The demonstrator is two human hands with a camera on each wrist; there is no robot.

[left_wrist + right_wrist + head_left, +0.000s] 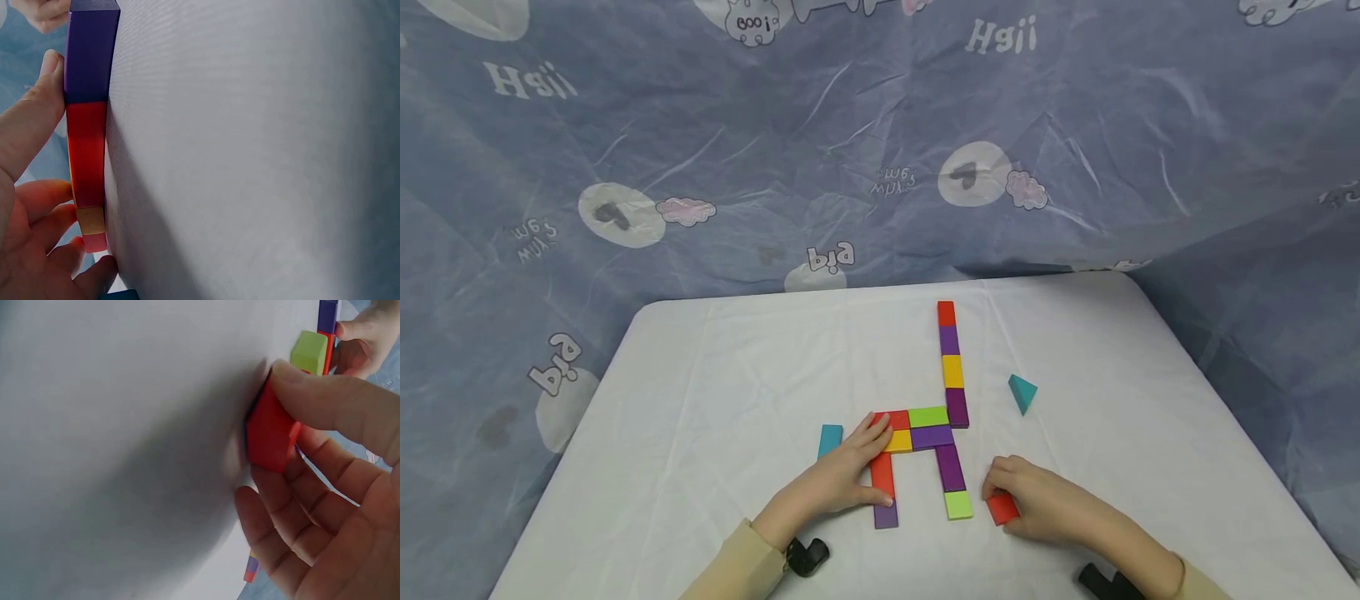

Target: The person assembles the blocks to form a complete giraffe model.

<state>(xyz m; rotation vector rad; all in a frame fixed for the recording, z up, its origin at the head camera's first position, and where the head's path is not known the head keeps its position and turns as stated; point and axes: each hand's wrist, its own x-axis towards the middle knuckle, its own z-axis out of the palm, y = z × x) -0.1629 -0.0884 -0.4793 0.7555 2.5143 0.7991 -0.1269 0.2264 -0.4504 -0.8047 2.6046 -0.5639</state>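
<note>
My left hand (pixel 842 475) rests with spread fingers on the left part of a flat figure of coloured blocks. Its fingertips touch the red block (pixel 897 419) and yellow block (pixel 898 441), and the thumb lies near the joint of a red-orange block (pixel 882 473) and a purple block (pixel 886 515). In the left wrist view that thumb presses beside the purple block (pixel 90 56). Right of the figure, my right hand (pixel 1045 504) pinches a red block (pixel 1002 508) between thumb and fingers, close to the tabletop. Part of this block (pixel 272 428) is hidden by the fingers.
A column of red, purple, yellow and dark purple blocks (pixel 951 371) rises from the figure's upper right. Below stand a purple block (pixel 951 467) and a green block (pixel 958 505). A teal triangular block (pixel 1022 394) lies right, a blue block (pixel 830 439) left, on the white-covered table (pixel 737 375).
</note>
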